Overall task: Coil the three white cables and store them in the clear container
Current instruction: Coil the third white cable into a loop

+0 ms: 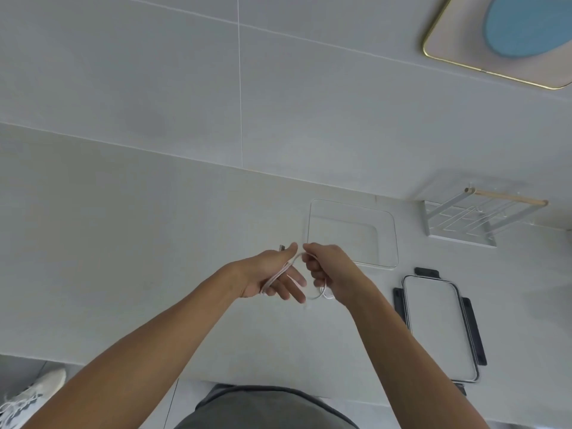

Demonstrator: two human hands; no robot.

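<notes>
— Where's the cable [297, 258] right now?

— Up off the bench [123, 243], strung between both hands. The left hand [272, 277] has several strands lying across its palm, thumb pinching near the plug end that pokes out past it, the other fingers loosely extended. The right hand [325, 270] is curled round the other part, with a small loop hanging below its fingers.

— And the container [353, 233]?

— Just beyond the right hand, away from the body and slightly to the right. It's open and I see no cables inside. Its lid [439, 326] lies apart on the bench, nearer the body on the right.

— So which hand drops it in?

— The right, I'd judge; it's almost at the container's near rim. The coil's loops run roughly left to right between the hands, so it wants gathering into one hand first.

— The other two cables?

— Not visible here. Only a rack [464, 218] stands farther right.
</notes>
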